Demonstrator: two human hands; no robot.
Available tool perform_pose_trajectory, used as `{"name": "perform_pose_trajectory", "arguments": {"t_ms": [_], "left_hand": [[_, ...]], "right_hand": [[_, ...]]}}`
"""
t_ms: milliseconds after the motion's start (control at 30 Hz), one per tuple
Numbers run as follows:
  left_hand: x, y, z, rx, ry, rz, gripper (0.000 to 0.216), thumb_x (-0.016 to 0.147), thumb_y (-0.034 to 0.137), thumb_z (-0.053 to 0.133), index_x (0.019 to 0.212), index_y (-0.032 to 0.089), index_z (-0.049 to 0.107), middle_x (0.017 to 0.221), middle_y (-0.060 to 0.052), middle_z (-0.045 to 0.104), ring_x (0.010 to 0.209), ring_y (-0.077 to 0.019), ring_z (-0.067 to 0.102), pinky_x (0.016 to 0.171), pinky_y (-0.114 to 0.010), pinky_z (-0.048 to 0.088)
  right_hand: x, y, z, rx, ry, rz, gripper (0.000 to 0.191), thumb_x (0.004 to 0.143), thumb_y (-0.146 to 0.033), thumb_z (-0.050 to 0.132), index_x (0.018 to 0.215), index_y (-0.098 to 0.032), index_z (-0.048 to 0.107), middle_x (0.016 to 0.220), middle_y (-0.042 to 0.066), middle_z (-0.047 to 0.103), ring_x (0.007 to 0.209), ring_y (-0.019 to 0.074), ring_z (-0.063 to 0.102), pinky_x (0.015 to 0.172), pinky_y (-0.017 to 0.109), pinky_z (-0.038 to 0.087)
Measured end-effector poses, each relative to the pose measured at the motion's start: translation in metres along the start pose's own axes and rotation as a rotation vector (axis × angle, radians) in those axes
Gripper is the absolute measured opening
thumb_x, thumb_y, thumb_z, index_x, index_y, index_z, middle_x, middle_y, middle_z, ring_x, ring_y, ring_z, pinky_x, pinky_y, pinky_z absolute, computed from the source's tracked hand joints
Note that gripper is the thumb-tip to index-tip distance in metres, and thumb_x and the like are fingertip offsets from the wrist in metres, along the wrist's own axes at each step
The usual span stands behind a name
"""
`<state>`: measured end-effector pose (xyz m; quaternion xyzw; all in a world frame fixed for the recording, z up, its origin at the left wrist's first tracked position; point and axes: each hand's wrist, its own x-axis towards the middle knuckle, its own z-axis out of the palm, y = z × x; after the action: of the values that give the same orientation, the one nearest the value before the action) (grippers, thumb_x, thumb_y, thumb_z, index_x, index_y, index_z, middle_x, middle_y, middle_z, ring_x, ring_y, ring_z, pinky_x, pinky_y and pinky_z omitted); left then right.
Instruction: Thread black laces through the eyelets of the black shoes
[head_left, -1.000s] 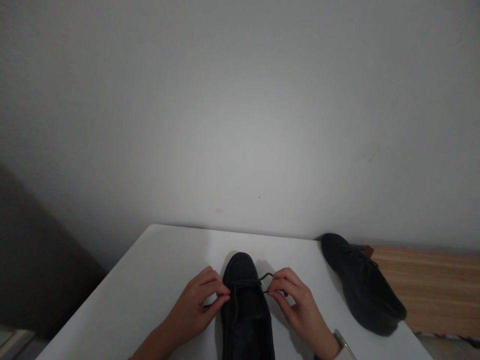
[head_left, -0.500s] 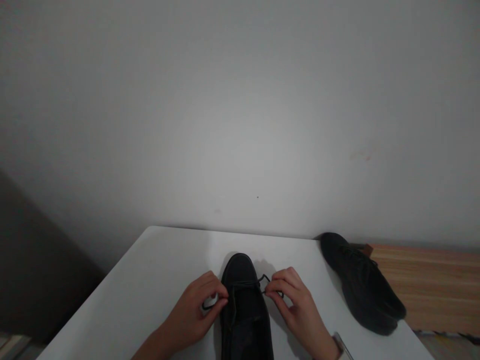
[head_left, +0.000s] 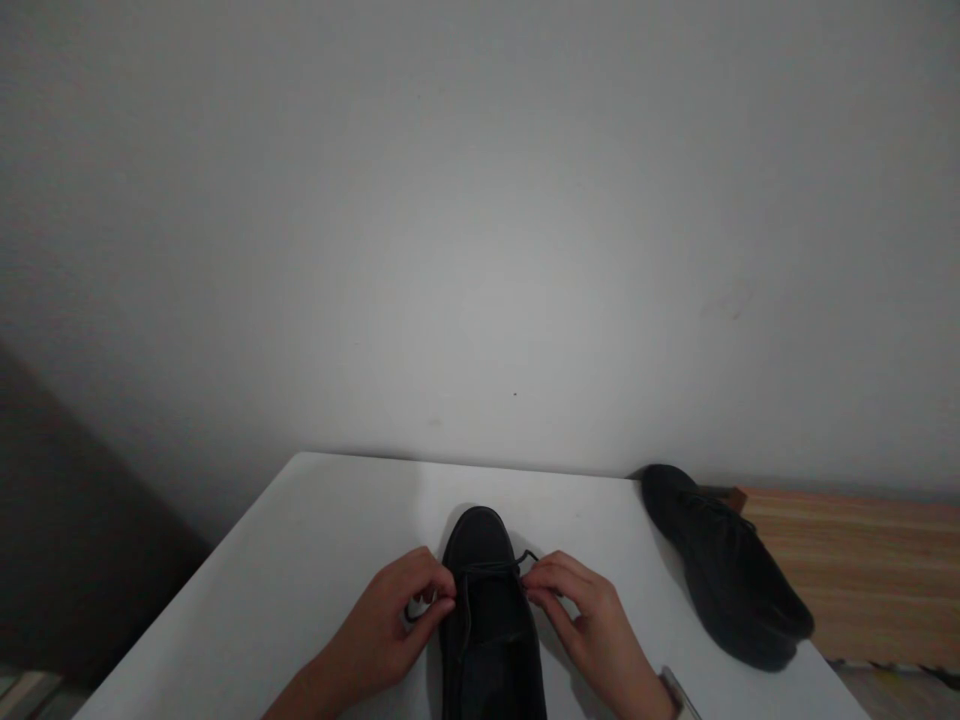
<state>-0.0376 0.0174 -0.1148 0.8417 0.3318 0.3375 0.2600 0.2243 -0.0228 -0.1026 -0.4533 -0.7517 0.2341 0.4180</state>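
Note:
A black lace-up shoe (head_left: 480,535) lies on the white table with its toe pointing away from me. My left hand (head_left: 401,615) is at the shoe's left edge, thumb and forefinger pinched on a black shoelace (head_left: 412,613) that curls behind the fingers. On the opposite edge, my right hand (head_left: 581,610) pinches close against the eyelets; a loop of lace (head_left: 528,554) stands out just above its fingertips. What exactly lies between the right fingertips is mostly covered, though it appears to be the lace.
A second black shoe (head_left: 724,570) rests at the right end of the white table (head_left: 330,540), toe to the wall (head_left: 480,250). Beyond the table's right edge is a wood-grain surface (head_left: 862,570). A dark panel (head_left: 67,540) stands at the far left.
My right hand has moved slightly left, its fingertips now against the shoe's edge, and less lace shows by them. My left hand has hardly moved.

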Motion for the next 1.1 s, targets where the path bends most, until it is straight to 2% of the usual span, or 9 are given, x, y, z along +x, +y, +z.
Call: {"name": "perform_pose_trajectory", "arguments": {"t_ms": [100,200,300,367,500,667,800,933,1100], "left_hand": [[-0.002,-0.001,0.003,-0.03,0.003,-0.037,0.007,0.096,0.025,0.054,0.096,0.021,0.059,0.082,-0.002,0.062,0.073,-0.0154,0.059,0.068,-0.025,0.048],[-0.003,0.002,0.001,-0.045,-0.016,-0.013,0.021,0.098,0.024,0.049,0.118,0.024,0.056,0.088,-0.002,0.065,0.077,-0.016,0.062,0.073,-0.026,0.051],[-0.001,0.012,-0.003,0.0,-0.061,0.02,0.031,0.1,0.025,0.045,0.13,0.029,0.053,0.104,-0.005,0.068,0.092,-0.0186,0.066,0.085,-0.03,0.053],[0.002,0.022,-0.004,0.063,-0.085,0.022,0.035,0.097,0.033,0.052,0.132,0.03,0.052,0.118,-0.008,0.067,0.105,-0.0236,0.065,0.092,-0.034,0.053],[0.008,0.043,-0.002,0.23,-0.15,-0.083,0.052,0.084,0.044,0.071,0.129,0.024,0.056,0.124,-0.015,0.065,0.111,-0.035,0.064,0.093,-0.046,0.054],[0.019,0.064,-0.001,0.294,-0.276,-0.228,0.022,0.095,0.027,0.05,0.112,0.019,0.063,0.11,-0.014,0.066,0.101,-0.0305,0.066,0.089,-0.045,0.054],[0.027,0.074,-0.002,0.36,-0.321,-0.274,0.023,0.092,0.014,0.044,0.104,0.015,0.063,0.103,-0.015,0.065,0.095,-0.0297,0.066,0.083,-0.043,0.054],[0.038,0.08,0.002,0.438,-0.323,-0.29,0.022,0.085,0.008,0.046,0.099,0.013,0.062,0.099,-0.016,0.067,0.092,-0.0309,0.067,0.081,-0.044,0.054],[0.051,0.09,0.006,0.532,-0.399,-0.343,0.035,0.079,0.0,0.045,0.108,0.007,0.064,0.103,-0.02,0.069,0.097,-0.0358,0.068,0.087,-0.051,0.054]], "right_hand": [[-0.001,-0.002,0.0,0.019,0.001,0.044,0.018,0.099,-0.024,0.052,0.099,-0.022,0.07,0.086,0.005,0.07,0.078,0.0175,0.067,0.071,0.026,0.053],[-0.005,-0.004,-0.002,0.02,0.012,0.083,0.022,0.099,-0.029,0.051,0.113,-0.022,0.068,0.092,0.007,0.073,0.082,0.0191,0.07,0.075,0.029,0.056],[-0.008,-0.011,-0.007,-0.042,0.03,0.051,0.029,0.097,-0.033,0.054,0.123,-0.023,0.063,0.099,0.009,0.074,0.087,0.0219,0.071,0.082,0.034,0.058],[-0.009,-0.019,-0.01,-0.092,0.019,0.014,0.037,0.094,-0.034,0.059,0.13,-0.024,0.059,0.104,0.01,0.074,0.089,0.0231,0.071,0.084,0.036,0.058],[-0.004,-0.035,-0.01,-0.186,-0.08,0.022,0.045,0.087,-0.028,0.066,0.131,-0.023,0.056,0.11,0.011,0.073,0.092,0.0241,0.071,0.082,0.034,0.058],[0.006,-0.048,-0.001,-0.393,-0.185,0.116,0.037,0.087,-0.009,0.049,0.12,-0.018,0.061,0.104,0.012,0.07,0.091,0.0247,0.071,0.08,0.034,0.057],[0.013,-0.054,0.007,-0.596,-0.267,0.165,0.036,0.08,0.0,0.051,0.106,-0.019,0.068,0.097,0.01,0.07,0.083,0.025,0.073,0.072,0.032,0.056],[0.021,-0.059,0.015,-0.748,-0.299,0.219,0.035,0.082,0.005,0.05,0.097,-0.018,0.071,0.093,0.011,0.073,0.079,0.0256,0.075,0.065,0.03,0.055],[0.031,-0.067,0.02,-0.791,-0.321,0.306,0.039,0.082,0.009,0.047,0.098,-0.016,0.072,0.095,0.013,0.073,0.083,0.0269,0.075,0.068,0.032,0.056]]}}
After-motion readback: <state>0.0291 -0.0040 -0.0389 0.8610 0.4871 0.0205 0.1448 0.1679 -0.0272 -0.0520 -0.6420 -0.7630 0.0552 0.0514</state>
